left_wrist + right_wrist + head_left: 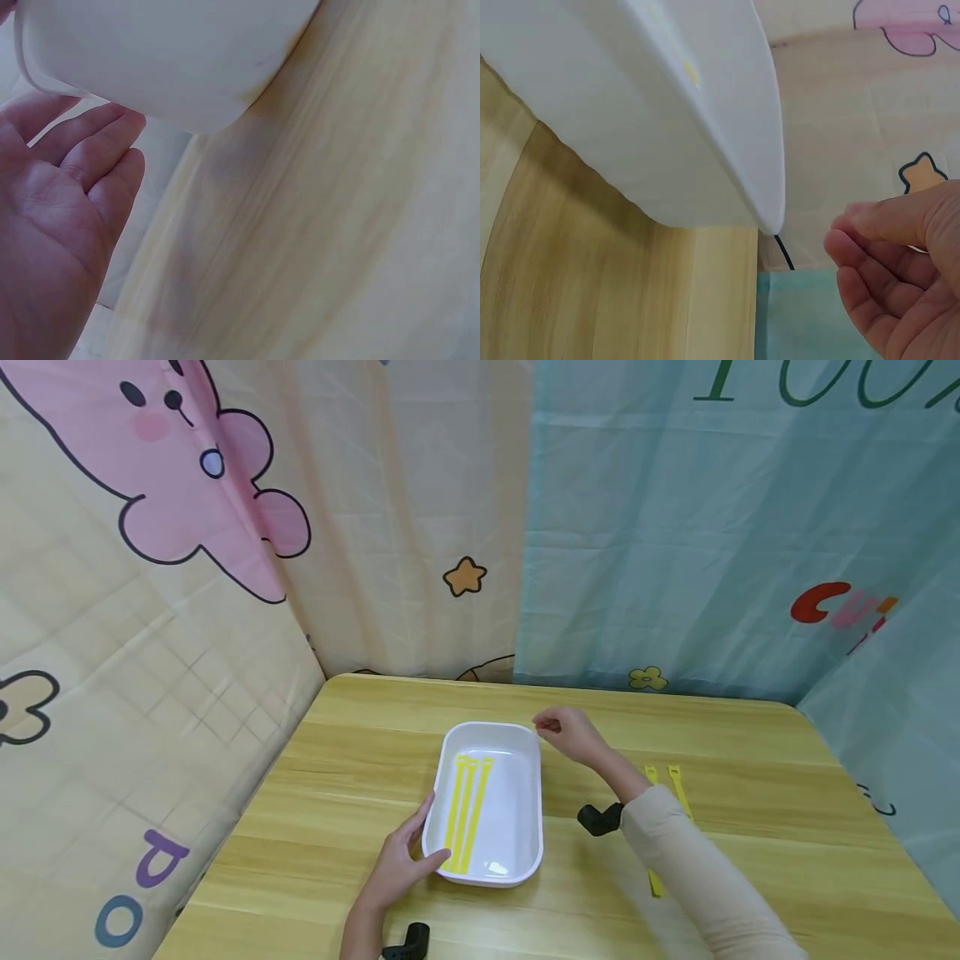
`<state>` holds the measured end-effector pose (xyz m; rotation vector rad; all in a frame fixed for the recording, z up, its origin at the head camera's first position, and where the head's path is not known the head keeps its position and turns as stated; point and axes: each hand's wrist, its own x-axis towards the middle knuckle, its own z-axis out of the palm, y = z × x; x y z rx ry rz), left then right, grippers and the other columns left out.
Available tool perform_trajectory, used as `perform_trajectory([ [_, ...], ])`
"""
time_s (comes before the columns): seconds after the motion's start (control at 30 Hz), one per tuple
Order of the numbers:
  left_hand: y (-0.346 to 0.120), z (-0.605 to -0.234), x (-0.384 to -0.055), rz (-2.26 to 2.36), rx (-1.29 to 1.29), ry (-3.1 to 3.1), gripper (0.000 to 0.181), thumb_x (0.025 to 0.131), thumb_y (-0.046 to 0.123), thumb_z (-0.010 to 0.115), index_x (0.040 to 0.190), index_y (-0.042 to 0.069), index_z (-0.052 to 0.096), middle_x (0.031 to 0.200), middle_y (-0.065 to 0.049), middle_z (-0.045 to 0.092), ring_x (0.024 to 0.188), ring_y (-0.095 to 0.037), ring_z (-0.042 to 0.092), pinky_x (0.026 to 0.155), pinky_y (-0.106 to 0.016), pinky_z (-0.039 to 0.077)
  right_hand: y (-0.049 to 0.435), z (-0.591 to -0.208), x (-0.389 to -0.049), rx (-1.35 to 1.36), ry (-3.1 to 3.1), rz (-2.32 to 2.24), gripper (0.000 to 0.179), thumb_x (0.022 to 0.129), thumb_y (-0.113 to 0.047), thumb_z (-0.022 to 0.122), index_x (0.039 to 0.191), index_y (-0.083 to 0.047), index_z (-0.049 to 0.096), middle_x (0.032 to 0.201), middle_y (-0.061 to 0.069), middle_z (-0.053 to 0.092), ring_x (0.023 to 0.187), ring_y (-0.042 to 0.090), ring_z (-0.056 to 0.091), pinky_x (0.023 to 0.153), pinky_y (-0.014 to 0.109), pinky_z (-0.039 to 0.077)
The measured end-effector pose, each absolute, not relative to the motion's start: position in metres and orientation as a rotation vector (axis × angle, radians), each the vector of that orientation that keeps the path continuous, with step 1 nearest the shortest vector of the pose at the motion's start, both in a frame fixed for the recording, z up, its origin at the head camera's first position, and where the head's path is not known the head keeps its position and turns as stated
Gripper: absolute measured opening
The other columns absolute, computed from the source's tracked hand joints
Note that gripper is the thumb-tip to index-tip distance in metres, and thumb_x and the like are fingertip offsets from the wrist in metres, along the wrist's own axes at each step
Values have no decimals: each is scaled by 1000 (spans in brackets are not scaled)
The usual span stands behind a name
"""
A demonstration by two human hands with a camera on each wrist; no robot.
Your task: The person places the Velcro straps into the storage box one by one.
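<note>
A white rectangular tray (pixel 517 877) stands on the table, with several flat yellow straps with slotted heads (pixel 474 814) lying lengthwise in its left half. My left hand (pixel 397 864) holds the tray's near left corner, thumb over the rim and fingers along the outer side; the left wrist view shows its fingertips (pixel 135 120) against the wall. Just beyond the far right corner my right hand (pixel 573 735) hovers, apart from the tray. Its fingers are curled, thumb against forefinger, and nothing shows between them in the right wrist view, where the hand (pixel 900 270) is at lower right.
More yellow straps (pixel 678 789) lie on the wooden table (pixel 750 777), partly hidden under my right sleeve (pixel 705 868). Black wrist mounts (pixel 600 818) sit by both wrists. Printed curtains (pixel 420 527) hang behind the table and along its sides.
</note>
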<state>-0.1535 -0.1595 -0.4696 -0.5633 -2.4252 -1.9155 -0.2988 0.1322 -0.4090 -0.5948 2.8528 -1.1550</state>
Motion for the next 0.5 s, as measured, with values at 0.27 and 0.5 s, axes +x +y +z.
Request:
perform_trajectory([
  [0.27, -161, -470, -153, -1905, -585, -2404, 74, 79, 3, 70, 139, -8, 28, 144, -20, 26, 131, -32, 22, 101, -19, 20, 159, -404, -296, -526, 2831, -1293, 24, 89, -3, 58, 111, 8, 61, 100, 18, 64, 91, 30, 60, 78, 39, 52],
  [0.5, -161, -471, -154, -1925, -596, -2393, 74, 79, 1, 70, 139, -9, 27, 144, -21, 25, 131, -31, 23, 101, -19, 20, 180, -408, -294, -478, 2865, -1262, 23, 89, -2, 58, 110, 7, 62, 100, 18, 64, 91, 29, 60, 77, 40, 52],
])
